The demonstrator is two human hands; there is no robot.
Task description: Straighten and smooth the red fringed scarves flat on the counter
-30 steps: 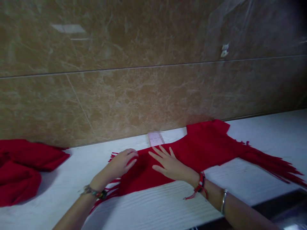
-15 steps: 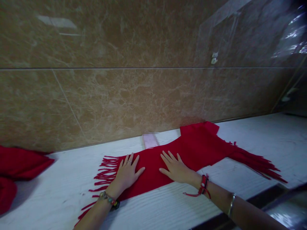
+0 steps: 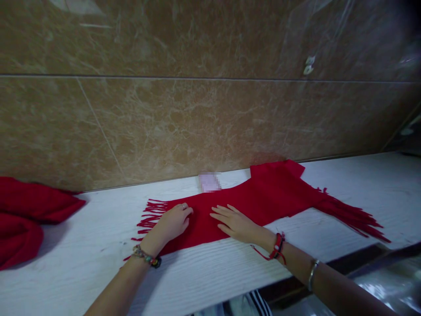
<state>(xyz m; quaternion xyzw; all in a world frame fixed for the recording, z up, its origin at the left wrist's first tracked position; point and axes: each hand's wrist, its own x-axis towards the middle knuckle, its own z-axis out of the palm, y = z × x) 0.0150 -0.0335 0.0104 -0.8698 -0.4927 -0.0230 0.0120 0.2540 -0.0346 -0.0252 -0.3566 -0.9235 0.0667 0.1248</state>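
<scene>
A red fringed scarf lies stretched across the white table, folded over at its right part. Its fringes spread at the left end and trail off to the right. My left hand rests on the scarf near the left fringe, its fingers curled together and the fingertips mostly turned from view. Whether they pinch anything is hidden. Flat on the scarf's middle lies my right hand, fingers extended and nothing in it.
A blurred pale pink item sits behind the scarf, by the brown marble wall. More red cloth is heaped on the left of the white table. A dark strip runs along the front right edge.
My left hand has gone from spread flat to curled fingers. The right hand has slid slightly left along the scarf, still flat. The view has shifted a little.
</scene>
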